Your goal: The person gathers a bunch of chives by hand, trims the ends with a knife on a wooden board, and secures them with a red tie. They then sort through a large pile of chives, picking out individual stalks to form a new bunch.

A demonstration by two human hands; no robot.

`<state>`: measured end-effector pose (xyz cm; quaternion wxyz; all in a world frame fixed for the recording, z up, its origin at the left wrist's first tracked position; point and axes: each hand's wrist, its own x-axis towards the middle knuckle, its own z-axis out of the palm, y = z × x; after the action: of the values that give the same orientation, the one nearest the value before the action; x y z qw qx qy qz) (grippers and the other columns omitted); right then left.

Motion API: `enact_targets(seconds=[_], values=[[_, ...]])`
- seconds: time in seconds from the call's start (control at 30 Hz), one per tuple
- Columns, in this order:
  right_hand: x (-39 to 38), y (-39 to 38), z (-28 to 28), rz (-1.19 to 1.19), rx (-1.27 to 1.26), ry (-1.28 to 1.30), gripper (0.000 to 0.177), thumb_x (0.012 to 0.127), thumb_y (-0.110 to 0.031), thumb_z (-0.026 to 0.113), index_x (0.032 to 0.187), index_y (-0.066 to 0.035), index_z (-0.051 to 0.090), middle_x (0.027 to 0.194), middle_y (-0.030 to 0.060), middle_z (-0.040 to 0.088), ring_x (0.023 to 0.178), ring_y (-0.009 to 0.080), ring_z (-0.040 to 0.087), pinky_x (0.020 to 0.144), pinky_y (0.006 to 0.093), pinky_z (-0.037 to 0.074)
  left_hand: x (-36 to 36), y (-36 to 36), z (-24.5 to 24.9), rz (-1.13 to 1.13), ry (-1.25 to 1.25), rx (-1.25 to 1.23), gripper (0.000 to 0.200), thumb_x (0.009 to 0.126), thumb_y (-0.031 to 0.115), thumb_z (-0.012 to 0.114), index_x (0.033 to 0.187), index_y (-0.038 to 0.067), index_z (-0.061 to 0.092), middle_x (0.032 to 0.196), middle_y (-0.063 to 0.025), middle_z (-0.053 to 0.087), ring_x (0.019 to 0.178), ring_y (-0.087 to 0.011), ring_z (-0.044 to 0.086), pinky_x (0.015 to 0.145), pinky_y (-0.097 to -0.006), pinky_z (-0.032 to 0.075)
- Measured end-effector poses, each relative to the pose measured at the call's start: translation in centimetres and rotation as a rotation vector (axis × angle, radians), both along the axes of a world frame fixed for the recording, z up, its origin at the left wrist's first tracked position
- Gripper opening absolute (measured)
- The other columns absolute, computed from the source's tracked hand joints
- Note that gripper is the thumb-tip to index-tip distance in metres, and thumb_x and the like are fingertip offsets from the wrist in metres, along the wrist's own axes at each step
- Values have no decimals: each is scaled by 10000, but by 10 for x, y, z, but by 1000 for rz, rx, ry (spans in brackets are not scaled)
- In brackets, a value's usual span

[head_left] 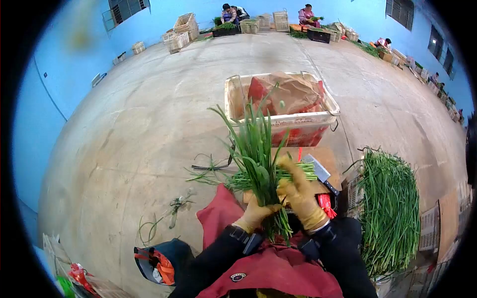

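Note:
In the head view my left hand [255,214], in a yellow glove, is wrapped round the lower stems of an upright bunch of long green garlic chives [259,174]. My right hand [302,197], gloved too, is raised just right of the bunch with its fingers apart, slightly blurred. Behind the bunch, more cut stems [307,171] lie on a wooden board [326,155]. A cleaver [318,168] with a black handle rests at the board's right side. Below the handle sits a bundle of red ties [326,205].
A white crate [330,117] holding a red-and-brown bag [293,92] stands ahead. At my right is a large heap of chives [390,213]. A dark bag [171,253] stands at lower left, near loose scraps [179,203]. Several people work along the far wall.

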<state>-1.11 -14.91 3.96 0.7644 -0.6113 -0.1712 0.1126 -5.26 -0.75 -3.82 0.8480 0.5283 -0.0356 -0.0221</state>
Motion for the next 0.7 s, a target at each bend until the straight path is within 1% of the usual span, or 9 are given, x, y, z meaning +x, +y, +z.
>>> enact_targets(seconds=[0.07, 0.17, 0.27, 0.37, 0.4, 0.5, 0.53, 0.63, 0.7], values=[[35, -6, 16, -155, -75, -371, 372, 921, -179, 605, 1257, -24, 562, 1238, 97, 545, 1134, 188, 518, 968, 292, 411, 0, 5, -2, -69, 38, 3, 587, 717, 32, 742, 1254, 14, 506, 1096, -73, 629, 1007, -175, 605, 875, -326, 491], [54, -4, 77, -188, -194, -463, 318, 931, -179, 599, 1192, 3, 607, 1177, 94, 588, 1092, 176, 538, 946, 286, 413, -4, 1, -4, -82, 41, -54, 538, 722, -9, 706, 1228, 5, 523, 1086, -98, 626, 1003, -187, 611, 875, -333, 495], [85, 17, 100, -116, -142, -399, 271, 935, -175, 600, 1123, 13, 653, 1105, 71, 636, 988, 147, 579, 892, 262, 435, -6, -2, -5, -100, -2, -16, 528, 730, -26, 692, 1230, 8, 524, 1081, -84, 621, 1003, -174, 596, 879, -328, 487], [90, 37, 120, 72, 44, -217, 258, 948, -180, 589, 1098, 13, 670, 1011, 47, 677, 895, 107, 603, 828, 235, 463, -3, 1, -19, -169, -40, 41, 519, 739, -30, 710, 1225, 12, 531, 1078, -63, 624, 988, -155, 587, 872, -310, 478], [96, 43, 115, 53, 101, -364, 263, 961, -212, 580, 1074, 2, 684, 915, 18, 692, 816, 70, 601, 756, 211, 477, -3, 2, -20, -167, -34, 39, 492, 744, -24, 731, 1200, 11, 548, 1070, -52, 630, 971, -143, 592, 861, -296, 478], [101, 43, 127, 65, 40, -394, 293, 970, -237, 567, 1046, 21, 683, 935, 39, 694, 839, 68, 605, 748, 212, 481, -10, 5, -4, -208, 40, 4, 453, 755, -1, 749, 1174, 10, 576, 1082, -43, 640, 975, -134, 596, 871, -283, 472], [100, 41, 139, 30, 1, -422, 312, 970, -256, 564, 1009, 28, 685, 892, 34, 690, 788, 66, 599, 723, 213, 485, -13, 6, 2, -233, 76, -13, 448, 758, 7, 748, 1173, 10, 582, 1092, -44, 641, 985, -135, 595, 881, -284, 470], [106, 26, 170, 227, -133, -514, 308, 972, -255, 562, 986, 26, 688, 844, 20, 676, 743, 62, 587, 679, 207, 478, -11, 9, -1, -256, 62, 18, 434, 766, 29, 738, 1175, 7, 592, 1123, -46, 643, 1017, -137, 591, 906, -285, 462], [103, 26, 173, 258, -260, -388, 272, 962, -241, 580, 1017, -2, 697, 811, 2, 658, 685, 53, 562, 620, 203, 454, -10, 7, -3, -246, 51, -19, 430, 767, 30, 734, 1173, 6, 593, 1121, -48, 643, 1020, -137, 589, 905, -288, 462]])
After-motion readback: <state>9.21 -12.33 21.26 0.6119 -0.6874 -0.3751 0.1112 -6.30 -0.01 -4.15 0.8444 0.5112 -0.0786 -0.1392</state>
